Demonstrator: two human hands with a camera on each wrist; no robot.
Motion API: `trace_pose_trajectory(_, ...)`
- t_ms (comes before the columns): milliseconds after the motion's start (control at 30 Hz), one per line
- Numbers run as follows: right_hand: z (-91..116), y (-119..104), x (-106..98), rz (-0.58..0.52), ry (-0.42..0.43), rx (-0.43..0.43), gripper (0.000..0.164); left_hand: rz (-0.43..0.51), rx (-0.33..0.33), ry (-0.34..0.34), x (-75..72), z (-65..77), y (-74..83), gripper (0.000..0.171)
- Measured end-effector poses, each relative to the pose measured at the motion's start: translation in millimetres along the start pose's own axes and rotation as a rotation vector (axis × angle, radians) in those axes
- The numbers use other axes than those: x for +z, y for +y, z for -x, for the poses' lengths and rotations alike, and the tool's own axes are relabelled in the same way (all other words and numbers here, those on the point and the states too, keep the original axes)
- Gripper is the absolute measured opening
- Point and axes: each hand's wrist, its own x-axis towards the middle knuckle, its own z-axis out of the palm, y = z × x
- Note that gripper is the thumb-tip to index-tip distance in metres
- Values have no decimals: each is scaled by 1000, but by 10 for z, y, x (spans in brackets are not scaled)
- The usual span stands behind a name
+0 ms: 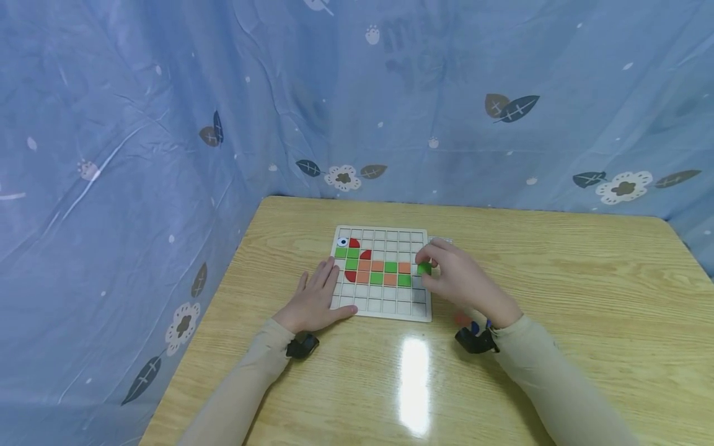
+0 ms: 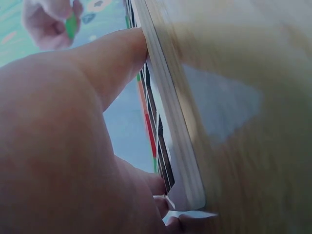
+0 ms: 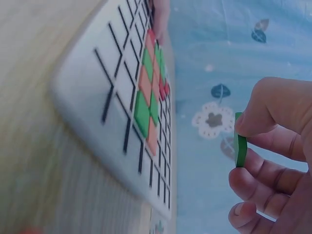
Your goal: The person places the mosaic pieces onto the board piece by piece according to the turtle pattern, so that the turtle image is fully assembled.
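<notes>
A white grid board lies on the table, bearing green, orange and red tiles and one round eye tile. Over the board's right edge, my right hand pinches a green square tile between thumb and fingers; the right wrist view shows it held apart from the board. At the board's left side rests my left hand, its fingers extended along the edge and the thumb on the near left corner. Part of the board's right side is hidden behind the right hand.
Beneath the right wrist lie an orange piece and a dark blue piece, partly covered. Behind the right hand a flat pale item shows at the board's far right corner. A blue patterned curtain hangs beyond the wooden table.
</notes>
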Motion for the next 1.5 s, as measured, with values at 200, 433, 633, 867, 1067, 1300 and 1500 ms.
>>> trace_pose_trajectory(200,-284,-113,73,-11,-33,-13,20,5,11,18,9,-3,-7,107)
trace_pose_trajectory(433,-568,-189,194,-42,-99,21,27,15,15,33,40,-10,-37,106)
trace_pose_trajectory(633,-808,-138,365,-28,-165,39,24,-10,-2,14,20,-14,-17,107)
trace_pose_trajectory(867,-978,-72,499,-23,-241,61,24,-11,0,16,20,-20,-17,107)
trace_pose_trajectory(1067,-1047,-67,565,-55,-289,85,22,-10,-9,21,27,1,-14,107)
trace_pose_trajectory(1300,-1067,-24,614,-41,-298,98,18,-18,-5,17,22,16,7,106)
trace_pose_trajectory(1500,-1061,-33,584,-44,-291,97,16,-15,4,24,19,3,8,106)
